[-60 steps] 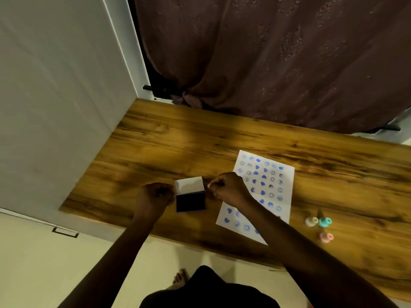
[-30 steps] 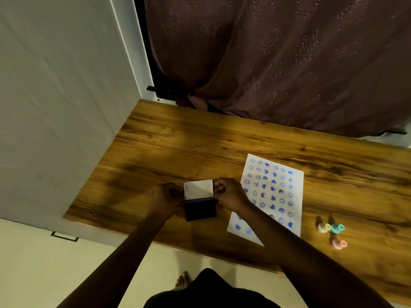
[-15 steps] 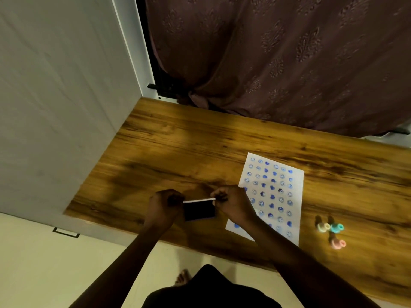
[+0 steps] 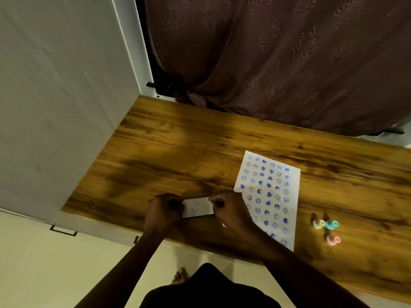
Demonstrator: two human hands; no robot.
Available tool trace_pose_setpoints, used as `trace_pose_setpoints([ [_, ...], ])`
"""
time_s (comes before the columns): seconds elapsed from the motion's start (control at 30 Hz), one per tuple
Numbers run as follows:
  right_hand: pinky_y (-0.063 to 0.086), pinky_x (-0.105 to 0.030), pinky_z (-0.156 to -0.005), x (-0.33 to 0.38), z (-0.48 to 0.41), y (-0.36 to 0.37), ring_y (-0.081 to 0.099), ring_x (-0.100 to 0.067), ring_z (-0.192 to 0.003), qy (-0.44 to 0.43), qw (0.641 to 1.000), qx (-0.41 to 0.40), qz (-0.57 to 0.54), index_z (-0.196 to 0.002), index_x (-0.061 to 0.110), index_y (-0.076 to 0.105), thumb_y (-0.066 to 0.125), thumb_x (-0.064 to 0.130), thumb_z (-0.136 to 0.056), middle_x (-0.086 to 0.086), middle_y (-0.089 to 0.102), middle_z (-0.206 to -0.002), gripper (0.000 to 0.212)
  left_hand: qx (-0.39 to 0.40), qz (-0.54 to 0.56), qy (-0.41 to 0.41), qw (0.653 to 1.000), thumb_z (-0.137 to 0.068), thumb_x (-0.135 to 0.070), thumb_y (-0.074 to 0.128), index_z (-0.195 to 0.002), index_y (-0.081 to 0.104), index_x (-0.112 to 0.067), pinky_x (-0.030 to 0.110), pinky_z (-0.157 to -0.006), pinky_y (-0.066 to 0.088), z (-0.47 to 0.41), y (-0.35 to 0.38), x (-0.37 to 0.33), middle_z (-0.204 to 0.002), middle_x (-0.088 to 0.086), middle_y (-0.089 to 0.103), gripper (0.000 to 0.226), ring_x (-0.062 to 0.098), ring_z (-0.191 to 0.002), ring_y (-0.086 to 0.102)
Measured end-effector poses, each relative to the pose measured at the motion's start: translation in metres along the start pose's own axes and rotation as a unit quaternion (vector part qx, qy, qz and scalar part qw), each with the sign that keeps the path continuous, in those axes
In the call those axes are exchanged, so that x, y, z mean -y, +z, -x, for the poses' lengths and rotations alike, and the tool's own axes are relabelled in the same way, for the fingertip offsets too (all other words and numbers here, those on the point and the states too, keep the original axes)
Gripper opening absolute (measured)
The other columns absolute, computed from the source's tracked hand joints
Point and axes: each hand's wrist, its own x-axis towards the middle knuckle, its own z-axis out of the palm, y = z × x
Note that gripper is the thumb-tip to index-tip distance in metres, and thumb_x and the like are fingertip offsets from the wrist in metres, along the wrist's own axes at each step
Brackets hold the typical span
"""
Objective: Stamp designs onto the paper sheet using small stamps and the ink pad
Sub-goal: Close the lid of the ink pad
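The white lid of the small rectangular ink pad (image 4: 198,207), which stood raised over the dark pad a moment ago, now lies flat and closed, so that only its pale top shows and the dark ink surface is hidden. The fingers (image 4: 172,202) of the left hand (image 4: 163,211) are curled tight against the left end of the case, and the fingers (image 4: 216,199) of the right hand (image 4: 229,207) pinch its right end; both hands are closed on it, though the fingertips themselves are lost in shadow and blur and the exact contact cannot be made out. The case sits low over the brown wood-grain tabletop (image 4: 178,152) near its front edge; whether it rests on the wood or is held just above it cannot be told. Just to the right lies the white paper sheet (image 4: 293,196), covered in rows of small blue stamped marks, some hearts and some round faces; the right wrist and forearm cover its lower left corner. Further right, well apart from the sheet, stand three small stamps with their tops blurred: a pale yellow stamp (image 4: 318,224) touching a teal stamp (image 4: 332,224), and a pink stamp (image 4: 333,240) just in front of them. Behind the tabletop hangs a dark maroon patterned curtain (image 4: 278,58), and a pale wall panel (image 4: 62,96) closes the left side. A bare foot (image 4: 180,275) shows on the floor below, partly hidden by dark clothing.
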Motion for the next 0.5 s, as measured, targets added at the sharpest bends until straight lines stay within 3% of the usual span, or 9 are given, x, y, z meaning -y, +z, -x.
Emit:
trace_pose_setpoints([
  [0.07, 0.049, -0.018, -0.1, 0.0017, 0.0011, 0.001, 0.07, -0.015, -0.109, 0.0, 1.0, 0.008, 0.001, -0.114, 0.014, 0.078, 0.067, 0.016, -0.095, -0.001, 0.075, -0.12, 0.022, -0.001, -0.005, -0.004, 1.0, -0.086, -0.015, 0.077, -0.096, 0.077, -0.009, 0.033, -0.079, 0.058, 0.001, 0.0021, 0.0014, -0.092, 0.006, 0.078, 0.011, 0.016, -0.077, 0.07],
  [0.13, 0.051, -0.024, -0.103, 0.0025, 0.0019, 0.0011, 0.07, -0.016, -0.111, 0.004, 1.0, 0.021, -0.004, -0.118, 0.013, 0.076, 0.069, 0.017, -0.094, -0.002, 0.074, -0.122, 0.025, -0.011, -0.007, -0.004, 1.0, -0.084, -0.013, 0.077, -0.095, 0.078, -0.012, 0.022, -0.075, 0.052, 0.0036, 0.0031, -0.0003, -0.094, 0.004, 0.079, 0.011, 0.009, -0.074, 0.066],
  [0.33, 0.045, -0.011, -0.092, 0.0019, 0.0056, 0.0024, 0.071, -0.014, -0.109, 0.02, 0.999, 0.028, -0.015, -0.121, 0.016, 0.074, 0.07, 0.015, -0.094, 0.0, 0.074, -0.123, 0.028, -0.031, 0.012, -0.028, 0.999, -0.082, -0.013, 0.081, -0.097, 0.077, -0.013, 0.017, -0.075, 0.052, 0.0074, 0.0082, -0.0016, -0.093, -0.002, 0.076, 0.015, -0.004, -0.072, 0.061],
  [0.43, 0.042, -0.009, -0.088, 0.003, 0.0078, 0.0051, 0.071, -0.014, -0.108, 0.031, 0.999, 0.006, -0.03, -0.117, 0.015, 0.074, 0.071, 0.013, -0.092, 0.0, 0.075, -0.119, 0.026, -0.021, 0.022, -0.058, 0.998, -0.084, -0.019, 0.081, -0.1, 0.075, -0.011, 0.032, -0.083, 0.059, 0.0078, 0.0091, -0.0003, -0.097, 0.002, 0.077, 0.018, 0.012, -0.079, 0.07],
  [0.5, 0.048, -0.014, -0.091, 0.0046, 0.008, 0.0054, 0.071, -0.016, -0.108, 0.037, 0.998, 0.001, -0.041, -0.117, 0.014, 0.074, 0.072, 0.011, -0.092, -0.002, 0.075, -0.117, 0.025, -0.016, 0.02, -0.066, 0.997, -0.085, -0.018, 0.08, -0.099, 0.074, -0.007, 0.038, -0.087, 0.06, 0.0077, 0.0089, 0.0004, -0.1, 0.01, 0.078, 0.019, 0.025, -0.087, 0.074],
])
